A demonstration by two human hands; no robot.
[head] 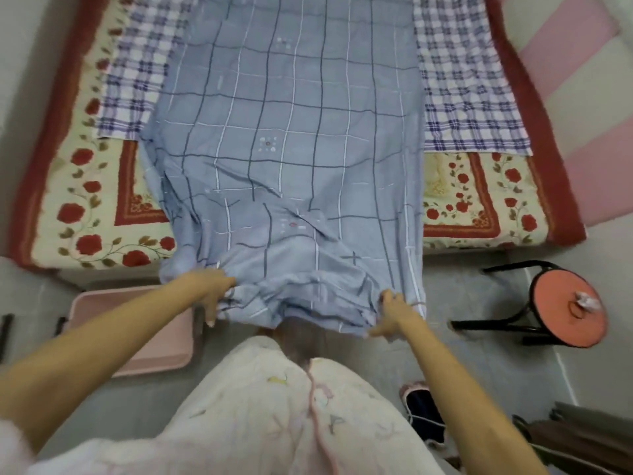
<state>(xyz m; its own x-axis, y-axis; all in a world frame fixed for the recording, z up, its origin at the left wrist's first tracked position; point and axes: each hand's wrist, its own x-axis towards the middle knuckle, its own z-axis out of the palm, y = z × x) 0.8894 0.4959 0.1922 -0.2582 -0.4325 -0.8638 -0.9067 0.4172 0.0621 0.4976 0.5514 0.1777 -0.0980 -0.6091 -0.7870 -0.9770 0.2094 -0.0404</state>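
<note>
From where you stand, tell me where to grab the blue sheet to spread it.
Grip the blue sheet by its bunched near edge, out toward both corners, coming from the near end of the bed: that edge hangs free over it.

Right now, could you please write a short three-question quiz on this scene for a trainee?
1. True or false: the left hand and the right hand both hold the near edge of the grey-blue checked cotton sheet.
2. What lies directly under that sheet on the bed? A) purple-white plaid cloth B) green towel C) black mat
3. Fill in: the round orange-seated black metal stool stands on the person's ____ side.
Key: 1 true; 2 A; 3 right.
</note>
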